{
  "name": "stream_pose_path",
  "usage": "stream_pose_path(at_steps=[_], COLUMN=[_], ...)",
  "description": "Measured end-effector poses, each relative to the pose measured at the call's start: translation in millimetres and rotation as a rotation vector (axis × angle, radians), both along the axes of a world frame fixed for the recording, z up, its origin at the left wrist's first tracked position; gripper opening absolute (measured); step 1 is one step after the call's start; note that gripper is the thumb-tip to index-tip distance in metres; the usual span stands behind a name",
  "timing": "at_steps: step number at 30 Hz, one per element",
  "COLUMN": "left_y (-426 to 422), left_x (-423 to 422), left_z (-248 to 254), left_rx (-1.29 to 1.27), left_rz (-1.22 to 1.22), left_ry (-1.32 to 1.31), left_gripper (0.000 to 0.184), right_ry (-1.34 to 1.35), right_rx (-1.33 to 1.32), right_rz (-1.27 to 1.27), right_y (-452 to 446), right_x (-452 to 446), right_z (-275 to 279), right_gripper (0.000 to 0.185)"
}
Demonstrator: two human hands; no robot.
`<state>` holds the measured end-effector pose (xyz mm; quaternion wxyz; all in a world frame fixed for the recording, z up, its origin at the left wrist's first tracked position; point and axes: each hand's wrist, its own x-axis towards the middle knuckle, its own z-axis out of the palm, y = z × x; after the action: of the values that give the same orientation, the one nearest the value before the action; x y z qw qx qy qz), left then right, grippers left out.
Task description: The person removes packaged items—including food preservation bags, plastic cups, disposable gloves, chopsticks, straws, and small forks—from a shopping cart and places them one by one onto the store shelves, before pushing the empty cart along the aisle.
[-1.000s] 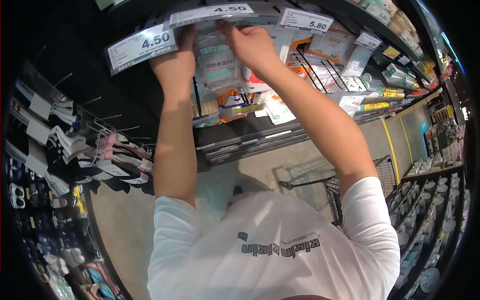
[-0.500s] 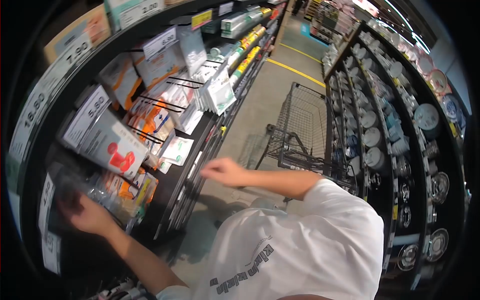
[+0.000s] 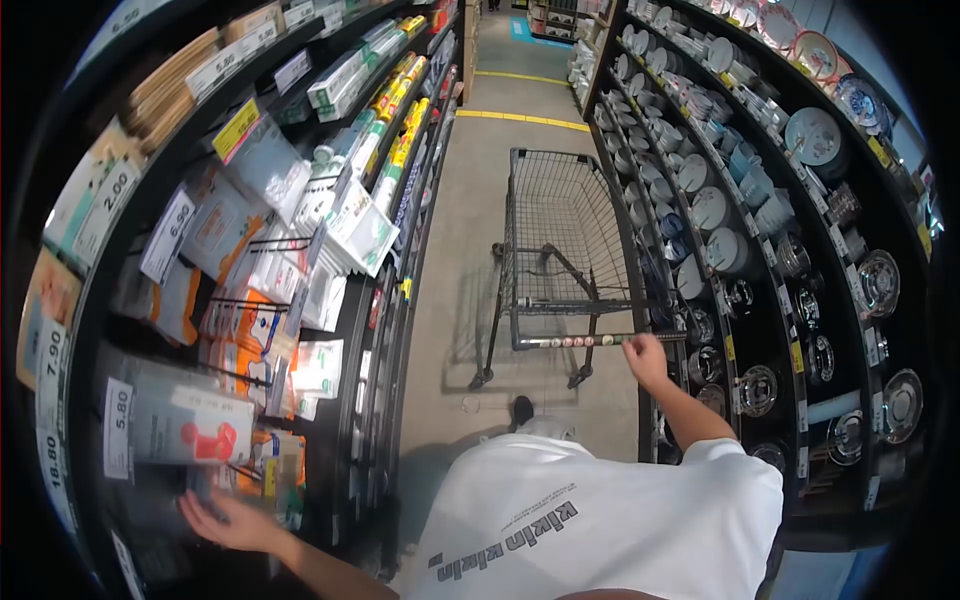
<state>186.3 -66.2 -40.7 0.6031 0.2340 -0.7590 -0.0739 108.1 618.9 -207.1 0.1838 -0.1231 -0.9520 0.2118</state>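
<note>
My left hand [image 3: 228,522] is at the lower left, beside the shelf, its fingers stretched out and a little blurred. Nothing shows in it. Just above it hangs a clear-and-white package with a red picture [image 3: 205,437]. Orange packets [image 3: 275,455] hang close by to the right. On the other side, my right hand [image 3: 645,360] is closed around the right part of the handle [image 3: 570,341] of a wire shopping cart [image 3: 514,245]. The cart stands ahead of me in the aisle.
Left shelves [image 3: 335,480] carry hanging packets, price tags and yellow boxed rolls [image 3: 398,95]. Along the right, a tall rack holds stacked bowls, plates [image 3: 722,248] and metal dishes [image 3: 902,405]. Yellow lines [image 3: 525,119] cross the floor [image 3: 455,200] farther up the aisle.
My right hand has moved from mid-aisle to the right and taken hold of the cart handle. My left hand remains by the left shelf. The view has turned, bringing the cart ahead.
</note>
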Motion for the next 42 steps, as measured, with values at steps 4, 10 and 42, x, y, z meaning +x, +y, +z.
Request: stream_pose_path(at_steps=[4, 10, 42], left_y=[62.0, 213.4, 442.5], left_x=[-37.2, -103.1, -366.0], left_z=[-43.5, -37.6, -159.0], left_rx=[0.375, 0.377, -0.559], left_rz=[-0.399, -1.03, -0.931], left_ry=[-0.043, -0.499, -1.291], left_gripper=[0.024, 0.017, 0.013], right_ry=[0.027, 0.239, -0.185], right_rx=[-0.033, 0.128, 0.063], right_rz=[0.015, 0.171, 0.397], right_y=[-7.1, 12.0, 39.1], right_x=[10.4, -21.4, -233.0], right_z=[-16.8, 8.3, 2.5], right_gripper=[0.021, 0.024, 0.024])
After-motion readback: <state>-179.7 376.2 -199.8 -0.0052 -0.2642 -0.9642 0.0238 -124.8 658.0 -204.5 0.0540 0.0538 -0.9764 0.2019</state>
